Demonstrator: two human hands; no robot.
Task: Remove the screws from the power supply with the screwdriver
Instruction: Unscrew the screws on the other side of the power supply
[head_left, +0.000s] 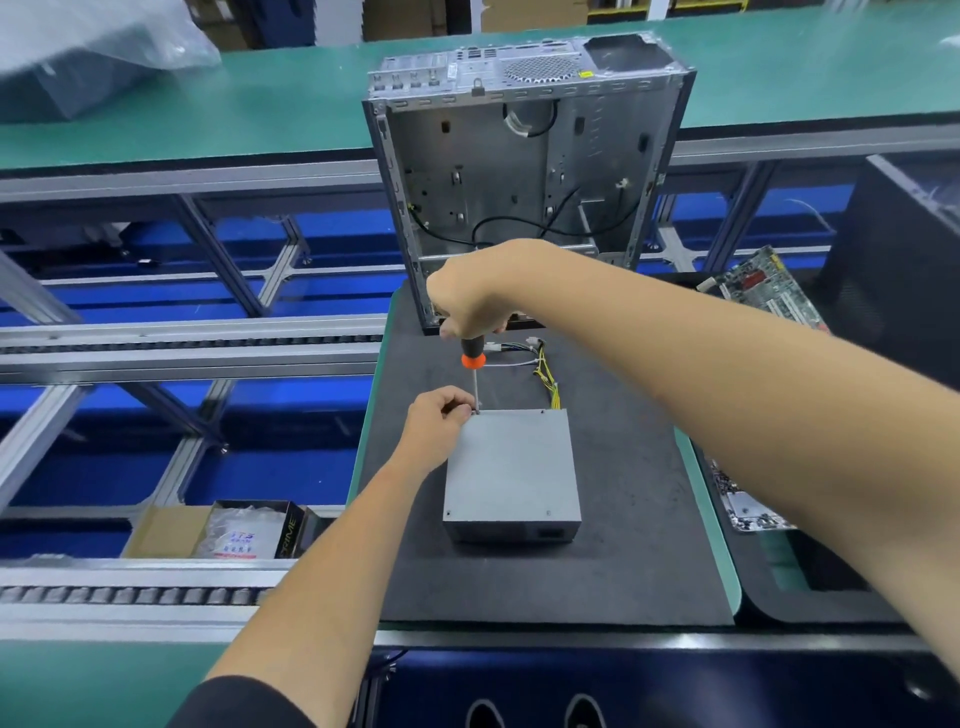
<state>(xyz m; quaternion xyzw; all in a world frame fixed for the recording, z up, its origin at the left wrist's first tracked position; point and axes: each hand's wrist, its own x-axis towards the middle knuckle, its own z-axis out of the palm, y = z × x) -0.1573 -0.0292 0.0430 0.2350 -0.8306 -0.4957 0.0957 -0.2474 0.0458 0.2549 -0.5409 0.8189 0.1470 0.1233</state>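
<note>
A grey power supply (511, 467) lies flat on a black mat (623, 519), its yellow and black wires (545, 369) trailing toward the far side. My right hand (472, 299) grips the black and orange handle of a screwdriver (474, 364) that stands upright. Its tip sits at the far left corner of the supply's top plate. My left hand (439, 421) rests at that corner with its fingers pinching the shaft near the tip. Small screw holes show at the other corners; the screw under the tip is hidden.
An open, empty computer case (524, 171) stands upright just beyond the mat. A circuit board (769, 291) lies to the right beside a dark bin. Conveyor rails (182, 338) and a cardboard box (218, 530) are on the left.
</note>
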